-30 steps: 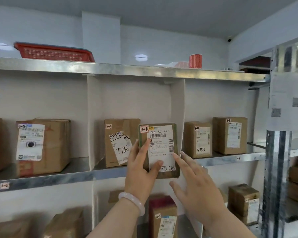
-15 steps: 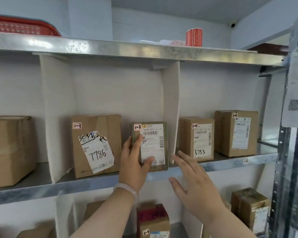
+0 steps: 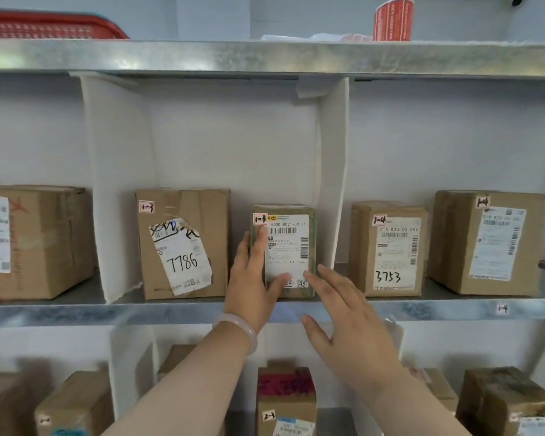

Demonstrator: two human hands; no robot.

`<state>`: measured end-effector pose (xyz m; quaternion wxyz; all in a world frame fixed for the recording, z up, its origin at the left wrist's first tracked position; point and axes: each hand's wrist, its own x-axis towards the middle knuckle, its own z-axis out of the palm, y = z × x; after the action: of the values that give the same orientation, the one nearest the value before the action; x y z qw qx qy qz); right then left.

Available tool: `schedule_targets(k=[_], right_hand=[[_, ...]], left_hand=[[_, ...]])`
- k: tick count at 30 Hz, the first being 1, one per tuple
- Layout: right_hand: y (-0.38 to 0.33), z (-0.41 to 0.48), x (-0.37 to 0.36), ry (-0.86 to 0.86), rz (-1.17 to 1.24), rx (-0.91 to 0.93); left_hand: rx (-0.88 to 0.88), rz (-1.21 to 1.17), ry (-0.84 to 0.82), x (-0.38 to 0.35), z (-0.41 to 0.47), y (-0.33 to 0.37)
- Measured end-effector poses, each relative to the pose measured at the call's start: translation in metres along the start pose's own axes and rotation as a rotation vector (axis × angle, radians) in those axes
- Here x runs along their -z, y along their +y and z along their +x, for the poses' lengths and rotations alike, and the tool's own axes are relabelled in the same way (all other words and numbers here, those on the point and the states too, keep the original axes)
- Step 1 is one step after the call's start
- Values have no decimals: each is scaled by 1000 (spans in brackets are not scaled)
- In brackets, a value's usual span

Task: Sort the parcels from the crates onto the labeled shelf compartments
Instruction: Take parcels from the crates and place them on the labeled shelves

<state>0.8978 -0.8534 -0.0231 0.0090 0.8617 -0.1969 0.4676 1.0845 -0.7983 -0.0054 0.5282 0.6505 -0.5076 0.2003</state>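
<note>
**Small parcel stood in the 1-3 compartment**

The small parcel (image 3: 283, 250) stands upright on the shelf (image 3: 422, 309), between the 7786 box (image 3: 183, 243) and the white divider (image 3: 332, 171). It carries the same "1-3" tag as that box.

The left hand (image 3: 252, 278) lies on it with straight fingers (image 3: 260, 243) along the front and left edge and the thumb across the lower label, pressing rather than clasping. The right hand (image 3: 350, 322) is spread and holds nothing. Its fingertips reach the parcel's lower right corner, though contact cannot be told.

The parcel looks light and stiff, a taped carton with a slick label. Being narrow and tall, it would probably tip easily. It is best held by its two side edges, low down, not by the glossy face.
</note>
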Motion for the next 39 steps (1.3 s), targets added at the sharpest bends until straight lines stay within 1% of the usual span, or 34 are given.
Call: schedule_targets(k=[3,6,10,15,18,20,23,25,26,30,32,35,39], right_hand=[[-1,1,-8,24,81,77],[-16,2,-19,28,148,145],[-57,-1,-46,-93,285,254],[-138,-5,-79,-264,385,338],[-197,-5,-102,-364,446,445],[-239,-8,-116,-397,474,485],[-306,-13,-133,-409,554,499],[-353,-17,-144,-379,573,519],[-369,-19,-147,-365,577,521],[-474,-28,-165,-366,649,539],[-518,-26,-172,-320,662,530],[-572,-17,-185,-282,697,501],[-625,3,-207,-254,675,501]], left_hand=[[-15,89,36,14,-14,6],[-69,194,109,42,-41,4],[-90,432,172,100,-80,-10],[-15,740,189,192,-124,-32],[103,844,198,249,-147,-40],[163,889,213,291,-164,-46],[197,977,240,354,-189,-59],[212,1015,247,397,-203,-67],[209,1021,249,412,-207,-69],[283,1032,251,504,-232,-83],[301,1019,259,543,-234,-91],[279,1032,272,594,-227,-109],[310,1050,269,645,-217,-141]])
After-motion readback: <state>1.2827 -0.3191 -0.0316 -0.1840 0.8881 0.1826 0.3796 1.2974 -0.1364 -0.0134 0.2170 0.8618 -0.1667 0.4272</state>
